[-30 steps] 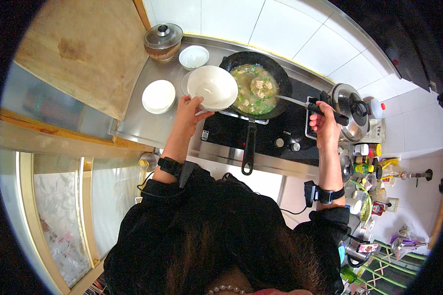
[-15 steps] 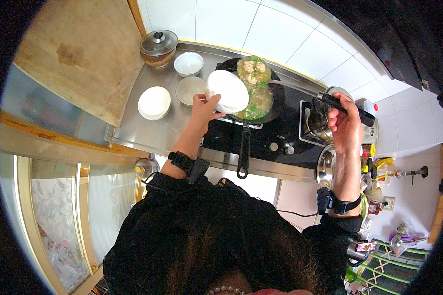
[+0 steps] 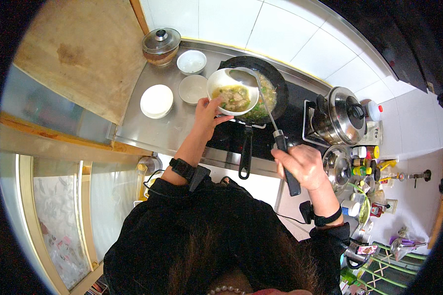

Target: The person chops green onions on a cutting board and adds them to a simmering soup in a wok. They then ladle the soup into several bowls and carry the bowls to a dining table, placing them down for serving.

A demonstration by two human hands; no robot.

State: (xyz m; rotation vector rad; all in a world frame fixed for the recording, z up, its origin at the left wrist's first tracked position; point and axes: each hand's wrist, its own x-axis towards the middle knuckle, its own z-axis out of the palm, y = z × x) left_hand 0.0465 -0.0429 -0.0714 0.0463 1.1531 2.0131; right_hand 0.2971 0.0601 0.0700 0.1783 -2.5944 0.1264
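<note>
My left hand (image 3: 207,117) grips a white bowl (image 3: 217,80) by its near left edge. Brothy soup (image 3: 234,98) with green bits and pale lumps lies in it. The bowl is held over the left side of a dark frying pan (image 3: 279,81) on the stove, where more of the same soup shows. In my right hand (image 3: 302,164) is a ladle (image 3: 268,109), gripped by its black handle. Its metal head is tipped over the far right rim of the bowl; what is left inside the head cannot be seen. The pan's black handle (image 3: 246,152) points toward me.
Left of the stove stand a pale bowl (image 3: 192,62), another bowl (image 3: 192,90), a white bowl (image 3: 156,102) and a lidded pot (image 3: 161,46). A lidded steel pot (image 3: 346,115) sits on the right burner. Beside it are a glass lid (image 3: 336,168) and several jars (image 3: 362,162).
The ladle has swung left and toward me, from above the pan to the bowl. Soup now shows in the bowl, which is tilted less. My right hand has come down and left.
</note>
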